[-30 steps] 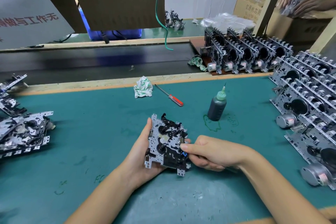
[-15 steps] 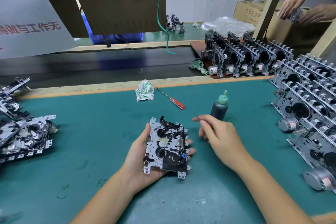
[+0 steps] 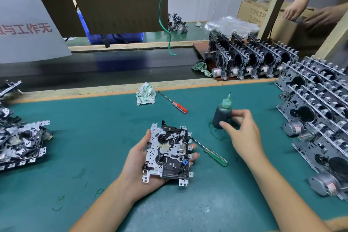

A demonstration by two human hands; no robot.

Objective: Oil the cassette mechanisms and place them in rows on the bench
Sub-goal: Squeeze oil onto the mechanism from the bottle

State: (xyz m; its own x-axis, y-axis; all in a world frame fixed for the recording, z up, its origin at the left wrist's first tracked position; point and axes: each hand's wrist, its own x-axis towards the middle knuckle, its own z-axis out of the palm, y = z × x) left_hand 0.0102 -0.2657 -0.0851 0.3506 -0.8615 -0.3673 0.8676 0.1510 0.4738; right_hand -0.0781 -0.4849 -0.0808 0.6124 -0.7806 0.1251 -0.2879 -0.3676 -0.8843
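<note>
My left hand [image 3: 135, 165] holds a cassette mechanism [image 3: 167, 153] flat above the green mat, thumb on its left edge and fingertips curling round its right edge. A dark oil bottle [image 3: 222, 117] with a green nozzle stands on the mat to the right. Beside the bottle is my right hand [image 3: 243, 133], thumb and forefinger spread at its right side, just touching it or very near. Rows of mechanisms [image 3: 316, 118] stand on the right of the bench. A loose pile of mechanisms [image 3: 20, 141] lies at the left.
A green-handled screwdriver [image 3: 212, 153] lies on the mat between my hands. A red-handled screwdriver [image 3: 175, 104] and a crumpled cloth [image 3: 146, 94] lie farther back. More mechanisms [image 3: 250, 60] stand on a board by the conveyor. Another person's hands [image 3: 308, 15] work at a cardboard box.
My right hand left the mechanism and moved up and right to the oil bottle. The green screwdriver now lies uncovered on the mat. My left hand keeps holding the mechanism.
</note>
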